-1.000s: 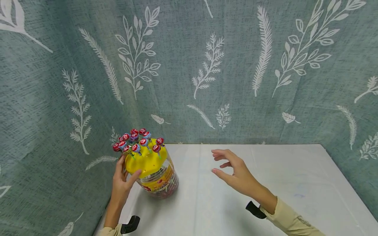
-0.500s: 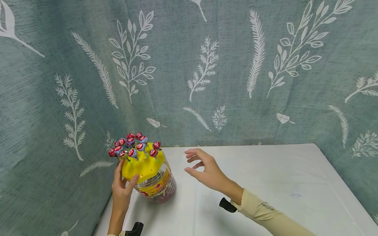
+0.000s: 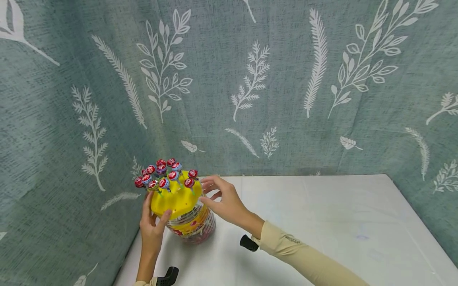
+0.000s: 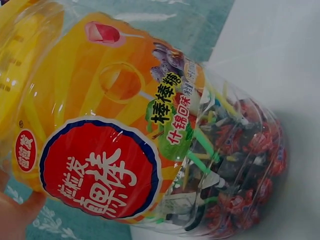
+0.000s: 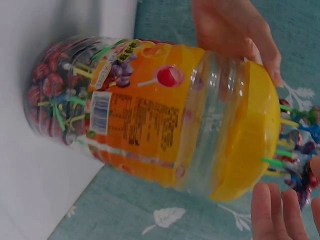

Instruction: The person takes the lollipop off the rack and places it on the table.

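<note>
Head view: I'm gripping the lid [image 3: 177,202] with left fingers [image 3: 146,206], right fingers [image 3: 215,181] hovering half-open, empty; bracing the jar [image 3: 196,227] should help.

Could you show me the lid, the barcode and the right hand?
Lid [image 3: 177,201]: head view, on its top face.
Barcode [image 5: 100,113]: right wrist view, middle of its bars.
Right hand [image 3: 228,201]: head view, middle of the hand.

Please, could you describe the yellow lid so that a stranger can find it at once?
On the left part of the white table is a clear jar with an orange label. The yellow lid caps its top, where the left hand grips it. Unlike the see-through jar below, it is solid yellow, and wrapped lollipops stick up from it.
</note>
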A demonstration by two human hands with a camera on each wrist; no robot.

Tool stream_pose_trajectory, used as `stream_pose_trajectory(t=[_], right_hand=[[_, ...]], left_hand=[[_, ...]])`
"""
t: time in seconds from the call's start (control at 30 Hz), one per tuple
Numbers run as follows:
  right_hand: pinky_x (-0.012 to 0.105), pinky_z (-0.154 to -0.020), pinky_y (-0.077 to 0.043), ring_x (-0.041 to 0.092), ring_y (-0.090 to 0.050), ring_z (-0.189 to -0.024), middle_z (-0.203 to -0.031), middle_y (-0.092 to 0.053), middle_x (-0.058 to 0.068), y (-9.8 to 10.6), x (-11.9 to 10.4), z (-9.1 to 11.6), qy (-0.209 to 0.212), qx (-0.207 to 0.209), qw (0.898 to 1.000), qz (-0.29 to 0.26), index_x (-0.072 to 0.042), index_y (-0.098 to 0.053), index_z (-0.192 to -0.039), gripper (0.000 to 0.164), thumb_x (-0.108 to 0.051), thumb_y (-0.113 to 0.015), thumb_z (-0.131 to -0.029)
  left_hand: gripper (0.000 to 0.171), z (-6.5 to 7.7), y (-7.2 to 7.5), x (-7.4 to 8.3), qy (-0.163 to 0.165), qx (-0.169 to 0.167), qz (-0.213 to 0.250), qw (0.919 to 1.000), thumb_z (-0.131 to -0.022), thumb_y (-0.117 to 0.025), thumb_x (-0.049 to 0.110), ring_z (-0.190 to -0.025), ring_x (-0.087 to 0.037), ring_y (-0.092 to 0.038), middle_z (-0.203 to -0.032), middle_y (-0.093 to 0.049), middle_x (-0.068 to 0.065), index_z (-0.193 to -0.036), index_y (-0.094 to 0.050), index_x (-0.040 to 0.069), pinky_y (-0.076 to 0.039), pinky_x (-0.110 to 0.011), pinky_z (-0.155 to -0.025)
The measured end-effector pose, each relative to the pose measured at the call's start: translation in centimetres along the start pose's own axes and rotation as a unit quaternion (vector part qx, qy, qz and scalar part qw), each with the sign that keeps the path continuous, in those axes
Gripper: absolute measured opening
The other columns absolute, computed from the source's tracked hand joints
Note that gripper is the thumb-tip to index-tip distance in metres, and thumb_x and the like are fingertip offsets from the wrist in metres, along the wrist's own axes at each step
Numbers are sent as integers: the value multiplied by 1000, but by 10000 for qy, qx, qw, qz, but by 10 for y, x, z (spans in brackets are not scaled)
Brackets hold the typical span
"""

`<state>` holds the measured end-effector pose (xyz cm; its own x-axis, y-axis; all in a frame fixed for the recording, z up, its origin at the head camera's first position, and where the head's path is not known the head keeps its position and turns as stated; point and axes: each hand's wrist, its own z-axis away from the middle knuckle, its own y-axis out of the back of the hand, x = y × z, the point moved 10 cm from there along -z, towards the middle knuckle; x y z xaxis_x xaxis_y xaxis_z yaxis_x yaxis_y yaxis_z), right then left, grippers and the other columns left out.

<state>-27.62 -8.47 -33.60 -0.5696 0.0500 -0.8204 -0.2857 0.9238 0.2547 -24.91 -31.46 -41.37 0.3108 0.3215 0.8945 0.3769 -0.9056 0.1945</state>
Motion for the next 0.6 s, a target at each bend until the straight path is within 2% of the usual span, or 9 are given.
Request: stream_pose_trajectory(t=[0.1,0.3,0.6], right_hand=[[31,-72,-52,21,-63,-94,-105,-64,9,-7,-1,-6,92,48,9999,3,-9,-56,-120,37,-8,-69,-85],[25,-70,-52,21,-65,-89,-100,-67,8,-15,-2,-17,306,230,9992,75,-9,-56,-117,34,-2,-67,-85],[23,-69,-52,13,-63,-80,-90,-67,8,-23,-3,-23,541,388,9973,294,-8,-55,-115,35,3,-64,-83]], left_hand=[[75,1,1,-2,-10,20,-23,10000,-86,-63,7,-130,-16,-35,-154,-20,8,-148,-29,31,-35,-16,-97],[73,1,-2,3,-243,-15,49,9997,-86,-62,6,-131,-17,-35,-154,-21,6,-148,-30,29,-34,-16,-97],[73,1,-1,4,-397,5,161,9991,-86,-61,3,-130,-15,-36,-154,-22,2,-149,-30,26,-35,-17,-97]])
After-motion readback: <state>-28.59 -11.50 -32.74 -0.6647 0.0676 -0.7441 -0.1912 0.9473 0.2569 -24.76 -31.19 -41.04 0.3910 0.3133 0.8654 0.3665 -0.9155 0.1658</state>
